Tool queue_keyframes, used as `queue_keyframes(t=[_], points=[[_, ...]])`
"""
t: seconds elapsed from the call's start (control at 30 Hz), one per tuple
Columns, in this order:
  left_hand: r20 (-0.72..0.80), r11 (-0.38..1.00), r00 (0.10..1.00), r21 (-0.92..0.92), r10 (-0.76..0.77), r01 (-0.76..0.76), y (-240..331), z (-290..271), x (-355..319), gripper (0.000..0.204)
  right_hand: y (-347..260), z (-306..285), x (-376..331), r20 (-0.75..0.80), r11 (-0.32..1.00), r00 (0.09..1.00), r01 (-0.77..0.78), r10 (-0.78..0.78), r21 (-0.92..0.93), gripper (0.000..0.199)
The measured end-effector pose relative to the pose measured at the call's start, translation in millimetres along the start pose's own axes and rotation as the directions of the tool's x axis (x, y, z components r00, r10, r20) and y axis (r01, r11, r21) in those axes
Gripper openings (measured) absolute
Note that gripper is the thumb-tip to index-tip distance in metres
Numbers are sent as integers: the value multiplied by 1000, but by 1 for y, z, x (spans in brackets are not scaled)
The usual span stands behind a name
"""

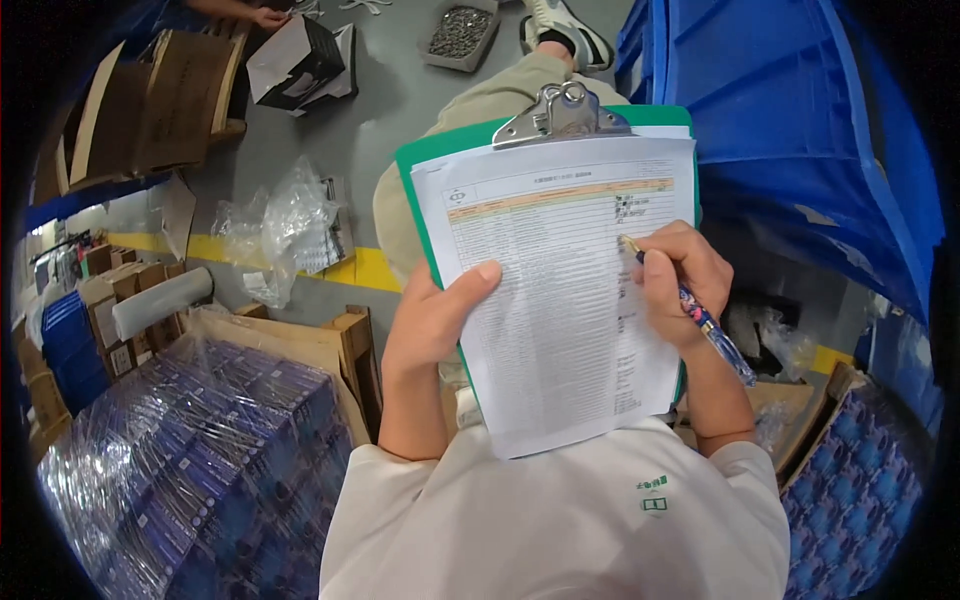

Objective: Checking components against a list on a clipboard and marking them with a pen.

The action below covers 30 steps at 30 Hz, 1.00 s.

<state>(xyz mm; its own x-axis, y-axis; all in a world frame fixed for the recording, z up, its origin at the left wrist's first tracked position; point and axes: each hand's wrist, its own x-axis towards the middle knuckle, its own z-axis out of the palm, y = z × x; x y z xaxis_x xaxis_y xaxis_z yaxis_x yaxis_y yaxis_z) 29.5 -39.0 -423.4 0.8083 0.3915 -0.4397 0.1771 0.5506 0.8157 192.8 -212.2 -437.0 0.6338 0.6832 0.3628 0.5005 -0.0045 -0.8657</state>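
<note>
A green clipboard point(415, 190) rests upright across my lap, its metal clip at the far end. Under the clip lie white printed sheets point(540, 340) with a ruled table and dark handwritten marks down the right column. My left hand point(440, 310) grips the clipboard's left edge, thumb on top of the paper and fingers hidden beneath. In my right hand point(685, 275) is a pen point(715, 335) with a patterned dark blue barrel and a gold front, pinched in a writing grip. Its tip is at the right column of the top sheet.
Film-wrapped blue boxes point(200, 450) are stacked at the left. Large blue bins point(780, 130) stand at the right. Clear plastic wrap point(290, 225) lies on the grey floor by a yellow line. Farther off are a tray of small metal parts point(460, 35), cartons point(160, 100) and another person's hand point(268, 17).
</note>
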Motion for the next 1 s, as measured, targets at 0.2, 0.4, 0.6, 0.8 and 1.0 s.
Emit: queue_keyframes(t=[0.2,0.4,0.6,0.8,1.0], points=[[-119,998,991,-13,53,-55,3,6,-1,38,0,0,-2,16,997,998,-68,67,30,11],[-235,989,965,119,111,-85,4,15,-3,34,-2,2,0,-8,1000,1000,18,-18,-1,8],[-220,982,963,140,155,-126,6,17,2,34,3,3,2,-37,992,996,83,-87,-97,9],[-211,983,967,147,141,-111,11,15,3,32,5,3,5,-52,991,993,100,-105,-93,10],[-252,970,957,226,143,-86,10,14,-1,29,-2,1,0,-31,999,998,-48,48,-5,5]])
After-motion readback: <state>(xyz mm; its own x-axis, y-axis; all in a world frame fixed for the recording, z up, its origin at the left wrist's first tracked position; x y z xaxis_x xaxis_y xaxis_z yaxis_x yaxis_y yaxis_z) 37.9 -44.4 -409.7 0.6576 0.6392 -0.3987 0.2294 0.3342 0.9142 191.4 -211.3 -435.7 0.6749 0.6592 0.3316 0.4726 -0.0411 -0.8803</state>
